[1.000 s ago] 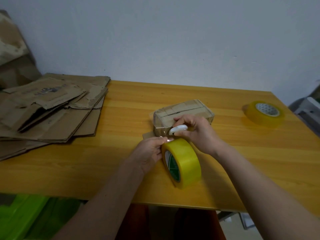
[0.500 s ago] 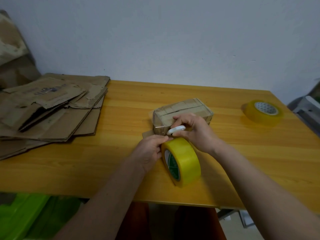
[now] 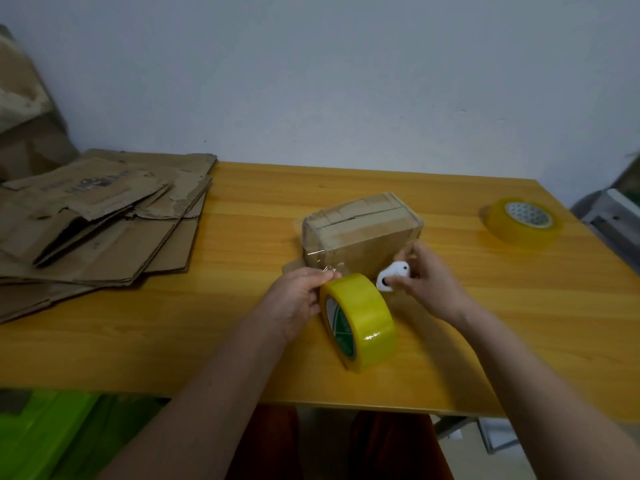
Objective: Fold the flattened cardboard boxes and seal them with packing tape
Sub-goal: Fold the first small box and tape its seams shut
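A small cardboard box point(image 3: 360, 233), folded and wrapped in clear tape, sits near the middle of the wooden counter point(image 3: 242, 323). Just in front of it a yellow roll of packing tape point(image 3: 360, 320) stands on its edge, its green-printed core facing left. The left hand point(image 3: 294, 303) grips the roll at its top left, fingers curled against the rim where a clear strip of tape runs up to the box's near corner. The right hand point(image 3: 429, 282) is just to the right of the roll, its fingers pinching a small white cutter point(image 3: 393, 275) close to the box's front face. A stack of flattened cardboard boxes point(image 3: 93, 223) lies on the counter's left end, and a second roll of tape point(image 3: 523, 220) lies flat near the far right corner.
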Action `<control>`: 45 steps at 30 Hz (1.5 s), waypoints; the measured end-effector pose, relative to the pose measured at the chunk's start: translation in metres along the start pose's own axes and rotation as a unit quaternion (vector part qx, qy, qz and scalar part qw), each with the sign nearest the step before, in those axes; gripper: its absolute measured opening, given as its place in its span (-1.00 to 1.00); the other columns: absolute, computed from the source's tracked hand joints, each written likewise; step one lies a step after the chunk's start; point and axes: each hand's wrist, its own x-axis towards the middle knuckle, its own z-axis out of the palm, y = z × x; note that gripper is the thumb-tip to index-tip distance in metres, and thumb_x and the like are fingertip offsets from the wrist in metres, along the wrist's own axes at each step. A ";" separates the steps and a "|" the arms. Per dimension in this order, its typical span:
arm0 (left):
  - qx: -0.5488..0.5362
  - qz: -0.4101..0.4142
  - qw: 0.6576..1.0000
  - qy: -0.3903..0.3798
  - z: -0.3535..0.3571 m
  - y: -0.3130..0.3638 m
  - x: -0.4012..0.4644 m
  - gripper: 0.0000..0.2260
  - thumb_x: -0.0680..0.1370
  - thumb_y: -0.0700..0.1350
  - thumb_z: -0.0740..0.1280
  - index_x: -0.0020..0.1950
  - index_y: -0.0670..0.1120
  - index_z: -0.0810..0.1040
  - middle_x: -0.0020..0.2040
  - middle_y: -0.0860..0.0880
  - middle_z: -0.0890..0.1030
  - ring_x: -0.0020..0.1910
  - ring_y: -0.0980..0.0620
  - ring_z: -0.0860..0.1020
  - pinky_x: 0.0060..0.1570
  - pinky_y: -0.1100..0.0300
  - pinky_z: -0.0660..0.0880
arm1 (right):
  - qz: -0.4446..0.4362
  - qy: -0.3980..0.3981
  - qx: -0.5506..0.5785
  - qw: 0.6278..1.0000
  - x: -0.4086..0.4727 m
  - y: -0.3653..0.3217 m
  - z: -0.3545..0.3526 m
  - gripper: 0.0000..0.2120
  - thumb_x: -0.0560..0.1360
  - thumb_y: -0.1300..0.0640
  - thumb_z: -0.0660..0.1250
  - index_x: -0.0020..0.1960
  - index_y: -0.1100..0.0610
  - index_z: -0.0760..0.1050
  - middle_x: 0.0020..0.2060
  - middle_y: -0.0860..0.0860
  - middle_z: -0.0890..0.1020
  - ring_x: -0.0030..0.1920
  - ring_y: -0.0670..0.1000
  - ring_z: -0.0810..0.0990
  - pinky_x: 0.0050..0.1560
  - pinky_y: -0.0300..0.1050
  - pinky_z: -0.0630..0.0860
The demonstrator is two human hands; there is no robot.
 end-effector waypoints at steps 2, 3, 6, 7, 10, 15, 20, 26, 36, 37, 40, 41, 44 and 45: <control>-0.001 -0.001 1.000 0.005 0.001 0.000 0.000 -0.88 0.53 -0.31 0.32 -0.18 -0.16 0.56 -0.15 -0.07 0.70 -0.05 -0.03 0.62 0.13 0.01 0.52 | 0.055 -0.042 -0.049 0.996 -0.002 0.017 0.005 -0.75 0.41 0.27 0.46 -0.13 0.07 0.40 -0.11 0.15 0.60 -0.11 0.12 0.57 -0.11 0.05 0.50; -0.001 -0.001 1.000 0.005 0.002 0.000 0.000 -0.89 0.53 -0.31 0.32 -0.18 -0.16 0.55 -0.15 -0.07 0.70 -0.06 -0.03 0.63 0.12 0.02 0.52 | 0.070 -0.058 -0.080 0.993 -0.003 0.020 0.008 -0.78 0.42 0.23 0.47 -0.14 0.07 0.41 -0.13 0.13 0.59 -0.11 0.12 0.55 -0.10 0.03 0.48; 0.003 -0.001 1.000 0.003 0.000 0.000 0.000 -0.88 0.53 -0.30 0.32 -0.18 -0.16 0.56 -0.16 -0.06 0.70 -0.05 -0.04 0.63 0.15 0.01 0.51 | 0.022 0.010 -0.215 0.976 -0.003 0.013 0.011 -0.82 0.44 0.11 0.46 -0.06 0.10 0.49 -0.06 0.03 0.51 0.03 0.07 0.46 -0.04 -0.08 0.37; 0.004 0.000 1.000 0.001 -0.001 0.000 0.001 -0.87 0.54 -0.30 0.32 -0.19 -0.16 0.57 -0.16 -0.06 0.70 -0.05 -0.04 0.62 0.15 0.01 0.50 | -0.029 0.070 -0.252 0.965 -0.002 0.004 0.012 -0.83 0.45 0.09 0.44 -0.02 0.12 0.52 -0.02 0.03 0.49 0.08 0.06 0.43 -0.02 -0.14 0.33; -0.002 -0.005 1.000 -0.010 -0.001 0.001 0.002 -0.92 0.55 -0.30 0.30 -0.12 -0.18 0.54 -0.18 -0.06 0.70 -0.06 -0.03 0.62 0.09 0.04 0.52 | -0.200 0.147 -0.240 0.938 0.003 -0.037 0.020 -0.81 0.48 0.09 0.41 0.07 0.11 0.59 0.04 0.04 0.51 0.14 0.04 0.39 0.08 -0.20 0.28; -0.008 -0.003 1.000 -0.029 -0.004 0.003 0.001 -0.95 0.55 -0.31 0.29 -0.04 -0.23 0.55 -0.15 -0.10 0.68 -0.09 -0.02 0.62 0.04 0.07 0.54 | -0.248 -0.028 -0.238 0.939 0.034 -0.055 0.040 -0.61 0.46 0.08 0.42 0.29 -0.03 0.53 0.33 -0.07 0.46 0.36 0.03 0.28 0.31 -0.17 0.09; 0.017 0.001 0.997 -0.080 -0.006 0.006 -0.005 -0.89 0.55 -0.32 0.28 -0.16 -0.22 0.56 -0.22 -0.07 0.66 -0.21 0.03 0.60 -0.19 0.18 0.51 | -0.206 -0.069 -0.148 0.965 0.046 -0.051 0.037 -0.60 0.41 0.16 0.47 0.22 -0.06 0.57 0.30 -0.15 0.49 0.33 0.00 0.32 0.42 0.02 0.17; 0.038 0.014 0.992 -0.116 -0.008 0.008 -0.012 -0.86 0.55 -0.30 0.27 -0.19 -0.18 0.52 -0.19 -0.06 0.65 -0.24 0.05 0.59 -0.15 0.15 0.48 | -0.194 -0.071 -0.147 0.967 0.051 -0.051 0.032 -0.61 0.42 0.18 0.46 0.22 -0.04 0.57 0.31 -0.12 0.49 0.35 0.00 0.33 0.43 0.08 0.19; 0.133 0.151 0.977 -0.075 -0.003 0.009 -0.025 -0.88 0.54 -0.31 0.33 -0.17 -0.13 0.51 -0.20 -0.11 0.64 -0.15 -0.01 0.57 0.00 0.08 0.47 | -0.036 -0.029 0.113 0.992 -0.027 -0.056 0.041 -0.90 0.44 0.14 0.45 -0.23 0.13 0.58 -0.30 0.00 0.65 -0.27 -0.07 0.58 -0.22 -0.20 0.50; 0.154 0.170 0.971 -0.072 0.001 0.010 -0.028 -0.89 0.53 -0.30 0.35 -0.16 -0.14 0.51 -0.17 -0.15 0.63 -0.14 -0.01 0.57 -0.03 0.14 0.48 | -0.011 -0.024 0.159 0.987 -0.030 -0.054 0.041 -0.84 0.44 0.18 0.45 -0.30 0.13 0.54 -0.38 -0.02 0.62 -0.33 -0.10 0.56 -0.27 -0.24 0.47; 0.272 0.254 0.928 -0.022 0.010 0.011 -0.035 -0.90 0.49 -0.24 0.43 -0.18 -0.09 0.55 -0.02 -0.17 0.58 -0.09 0.04 0.55 -0.08 0.34 0.48 | 0.028 0.001 0.270 0.962 -0.035 -0.052 0.037 -0.76 0.46 0.25 0.42 -0.36 0.14 0.47 -0.40 0.00 0.58 -0.38 -0.10 0.52 -0.33 -0.24 0.45; 0.303 0.271 0.914 0.002 0.011 0.011 -0.036 -0.90 0.46 -0.22 0.45 -0.19 -0.05 0.58 -0.01 -0.12 0.56 -0.09 0.06 0.54 -0.09 0.39 0.47 | 0.032 0.002 0.289 0.957 -0.037 -0.053 0.036 -0.76 0.46 0.25 0.41 -0.35 0.15 0.46 -0.38 0.01 0.57 -0.37 -0.10 0.52 -0.33 -0.24 0.46; 0.265 0.258 0.929 0.003 0.013 0.012 -0.042 -0.92 0.44 -0.25 0.47 -0.15 -0.07 0.64 -0.14 -0.01 0.66 -0.18 0.11 0.59 -0.17 0.41 0.47 | 0.021 0.017 0.300 0.954 -0.041 -0.054 0.036 -0.75 0.48 0.24 0.38 -0.34 0.12 0.44 -0.34 -0.05 0.58 -0.33 -0.13 0.51 -0.30 -0.29 0.45; 0.245 0.250 0.937 0.001 0.014 0.012 -0.044 -0.91 0.44 -0.26 0.48 -0.14 -0.08 0.65 -0.19 0.02 0.68 -0.20 0.13 0.62 -0.18 0.40 0.49 | 0.019 0.023 0.300 0.953 -0.042 -0.053 0.037 -0.75 0.49 0.24 0.38 -0.34 0.11 0.44 -0.32 -0.07 0.58 -0.31 -0.14 0.51 -0.27 -0.28 0.44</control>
